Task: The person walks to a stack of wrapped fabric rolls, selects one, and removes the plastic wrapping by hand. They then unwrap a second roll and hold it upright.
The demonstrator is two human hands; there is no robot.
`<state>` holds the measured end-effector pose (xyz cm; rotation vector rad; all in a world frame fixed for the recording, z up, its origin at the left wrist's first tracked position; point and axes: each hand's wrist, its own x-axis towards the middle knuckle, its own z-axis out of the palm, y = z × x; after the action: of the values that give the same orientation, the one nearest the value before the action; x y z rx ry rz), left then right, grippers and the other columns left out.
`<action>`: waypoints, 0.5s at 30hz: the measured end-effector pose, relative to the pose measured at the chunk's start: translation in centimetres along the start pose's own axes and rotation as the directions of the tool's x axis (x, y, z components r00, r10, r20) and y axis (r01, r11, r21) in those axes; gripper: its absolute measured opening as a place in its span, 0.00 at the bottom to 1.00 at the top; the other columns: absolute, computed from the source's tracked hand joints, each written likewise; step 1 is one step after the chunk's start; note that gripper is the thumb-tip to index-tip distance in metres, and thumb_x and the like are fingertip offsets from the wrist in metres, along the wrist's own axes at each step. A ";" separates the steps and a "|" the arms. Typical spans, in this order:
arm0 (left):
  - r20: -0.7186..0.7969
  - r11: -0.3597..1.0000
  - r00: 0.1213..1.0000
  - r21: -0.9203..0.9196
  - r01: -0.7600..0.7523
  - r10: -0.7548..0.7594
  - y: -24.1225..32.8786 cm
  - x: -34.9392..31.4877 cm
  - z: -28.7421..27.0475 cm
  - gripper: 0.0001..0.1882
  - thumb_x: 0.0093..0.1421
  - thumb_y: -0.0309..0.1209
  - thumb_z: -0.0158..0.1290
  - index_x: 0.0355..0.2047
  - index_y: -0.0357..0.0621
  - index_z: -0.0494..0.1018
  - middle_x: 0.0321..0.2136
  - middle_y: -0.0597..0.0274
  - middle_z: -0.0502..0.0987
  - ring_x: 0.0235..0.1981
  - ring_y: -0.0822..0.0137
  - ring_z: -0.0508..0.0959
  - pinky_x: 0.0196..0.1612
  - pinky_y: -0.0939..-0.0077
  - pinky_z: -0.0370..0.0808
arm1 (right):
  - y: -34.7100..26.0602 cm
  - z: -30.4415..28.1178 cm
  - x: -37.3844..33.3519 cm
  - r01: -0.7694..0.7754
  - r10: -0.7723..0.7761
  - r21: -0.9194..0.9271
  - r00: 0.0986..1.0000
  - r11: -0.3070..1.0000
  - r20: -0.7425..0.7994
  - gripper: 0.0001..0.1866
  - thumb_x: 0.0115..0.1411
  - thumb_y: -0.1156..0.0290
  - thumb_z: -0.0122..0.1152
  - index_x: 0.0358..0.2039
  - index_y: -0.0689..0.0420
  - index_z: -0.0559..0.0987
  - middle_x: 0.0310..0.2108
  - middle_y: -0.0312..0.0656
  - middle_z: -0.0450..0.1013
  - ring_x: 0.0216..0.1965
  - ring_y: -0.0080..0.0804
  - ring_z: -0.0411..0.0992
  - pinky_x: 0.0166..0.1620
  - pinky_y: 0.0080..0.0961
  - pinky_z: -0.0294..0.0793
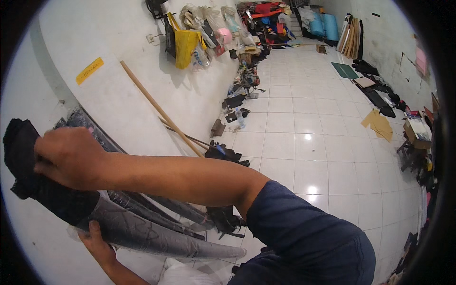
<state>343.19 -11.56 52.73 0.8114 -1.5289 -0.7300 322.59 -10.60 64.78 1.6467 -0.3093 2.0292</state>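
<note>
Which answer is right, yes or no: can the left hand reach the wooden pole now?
Probably no: the left hand is against the roll, and the roll and right forearm seem to block its way to the pole.

A workshop or storeroom for cloth and sheet material is suggested; which of the two cannot be told. Plastic-wrapped rolls (161, 238) are seen at lower left. Coloured cloth (268, 23) is heaped at top centre, near blue rolls (330, 27). Long tan pieces (350, 39) are leaned at upper right, bags (188, 47) are hung at upper left, and scraps are strewn along the tiled floor (308, 147).
</note>
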 end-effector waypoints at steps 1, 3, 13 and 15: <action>-0.011 1.000 1.000 0.012 0.003 -0.003 -0.1 0.1 -0.1 0.36 0.62 0.42 0.56 0.62 0.33 0.57 0.57 0.48 0.67 0.57 0.53 0.68 0.62 0.60 0.60 | 0.1 -0.1 0.1 -0.126 0.131 0.086 0.990 0.988 -0.053 0.12 0.56 0.62 0.63 0.27 0.56 0.73 0.20 0.39 0.68 0.21 0.39 0.71 0.26 0.35 0.70; -0.014 1.000 1.000 0.001 -0.003 0.003 -0.4 0.1 -0.2 0.35 0.62 0.43 0.56 0.61 0.33 0.58 0.57 0.48 0.67 0.56 0.53 0.68 0.62 0.60 0.61 | 0.0 -0.6 -0.7 -0.383 0.369 0.102 0.920 0.918 0.129 0.17 0.61 0.56 0.59 0.34 0.60 0.72 0.24 0.45 0.70 0.27 0.43 0.72 0.33 0.37 0.70; 0.014 0.987 1.000 -0.158 0.002 0.000 -0.5 -1.4 -4.3 0.38 0.59 0.38 0.59 0.63 0.33 0.56 0.59 0.48 0.65 0.58 0.55 0.66 0.62 0.60 0.61 | -2.3 0.2 -6.8 -0.866 0.566 0.149 0.433 0.478 0.702 0.34 0.68 0.41 0.40 0.42 0.65 0.73 0.42 0.56 0.68 0.47 0.48 0.68 0.51 0.38 0.66; 0.013 0.988 1.000 -0.150 -0.025 0.028 -0.6 -1.7 -5.9 0.38 0.60 0.41 0.58 0.63 0.33 0.56 0.60 0.48 0.63 0.59 0.55 0.66 0.63 0.60 0.60 | -2.9 0.8 -8.0 -0.850 0.567 0.177 0.472 0.497 0.675 0.34 0.68 0.41 0.40 0.45 0.65 0.72 0.45 0.56 0.67 0.51 0.48 0.66 0.54 0.37 0.64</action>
<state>349.22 -10.48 51.88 0.6738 -1.4763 -0.8223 325.89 -10.44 56.89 2.8288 -0.9256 2.2884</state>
